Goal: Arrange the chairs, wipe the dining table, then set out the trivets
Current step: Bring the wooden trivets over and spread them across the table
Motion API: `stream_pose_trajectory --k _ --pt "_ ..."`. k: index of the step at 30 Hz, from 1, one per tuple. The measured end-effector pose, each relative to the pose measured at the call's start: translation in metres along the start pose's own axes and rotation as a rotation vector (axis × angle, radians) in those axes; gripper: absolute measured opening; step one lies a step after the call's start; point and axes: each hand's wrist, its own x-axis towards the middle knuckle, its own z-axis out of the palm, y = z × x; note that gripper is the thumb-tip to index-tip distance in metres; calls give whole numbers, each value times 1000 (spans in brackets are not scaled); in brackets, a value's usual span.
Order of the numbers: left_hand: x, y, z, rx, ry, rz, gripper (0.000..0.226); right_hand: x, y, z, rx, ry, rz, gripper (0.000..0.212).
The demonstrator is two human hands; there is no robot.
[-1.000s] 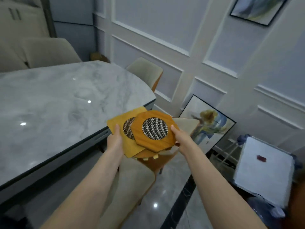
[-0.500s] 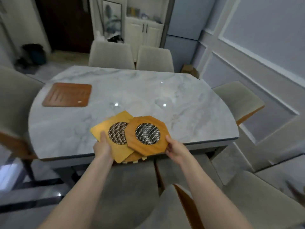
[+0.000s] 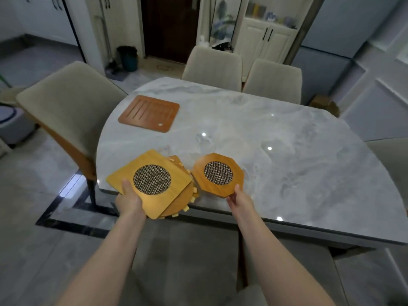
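My left hand (image 3: 129, 200) grips a small stack of wooden trivets over the near left corner of the grey marble dining table (image 3: 287, 155). The top one is a light square trivet (image 3: 123, 180) with a round mesh centre; a round toothed trivet (image 3: 183, 202) peeks out beneath it. My right hand (image 3: 239, 198) pinches the near edge of an octagonal brown trivet (image 3: 198, 177) with a mesh centre, held low over the table just right of the stack. A reddish slatted square trivet (image 3: 150, 113) lies flat at the table's far left.
Beige chairs surround the table: one at the left (image 3: 66, 102), two at the far side (image 3: 213, 67) (image 3: 273, 80), one at the right edge (image 3: 390, 160), and chair seats right below my arms (image 3: 187, 261). A dark bin (image 3: 127, 58) and cabinets (image 3: 265, 43) stand beyond.
I have turned from the wall to face the table. My right hand has pulled the octagonal trivet off the stack and moved it right; my left hand keeps the remaining stack.
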Motion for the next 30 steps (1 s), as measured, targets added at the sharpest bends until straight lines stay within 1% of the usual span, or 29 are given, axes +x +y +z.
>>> stream_pose_trajectory --k 3,6,9,11,12,13,15,17,18,20,22,23,27,30 --pt "17 4 4 -11 20 -3 59 20 8 9 -25 39 -17 36" --pt "31 8 8 -51 23 -2 56 38 19 14 -79 65 -15 36" --pt "43 13 10 -72 25 -9 55 49 31 20 -158 76 -6 36" --pt "48 17 12 -93 24 -4 53 52 36 26 -261 78 -21 34" --pt "49 18 14 -97 20 3 52 52 36 27 -379 101 -59 33" --pt "47 20 15 -99 12 7 52 53 34 28 -547 131 -123 35" --pt "47 23 18 -114 1 23 50 53 32 29 -881 202 -287 48" --pt "46 24 20 -118 0 62 47 50 31 30 -1150 245 -486 63" --pt "48 25 21 -116 3 74 46 50 32 31 -1285 209 -590 68" --pt "51 25 21 -108 2 47 48 55 41 33 -1511 -8 -690 81" --pt "57 24 20 -103 1 8 53 61 54 33 -1661 -222 -691 88" --pt "58 23 20 -100 0 -5 54 64 59 31 -1710 -270 -690 88" --pt "62 19 19 -83 -5 -11 53 71 64 29 -1748 -254 -736 77" --pt "63 17 18 -73 -5 -24 53 74 59 28 -1767 -280 -733 74"
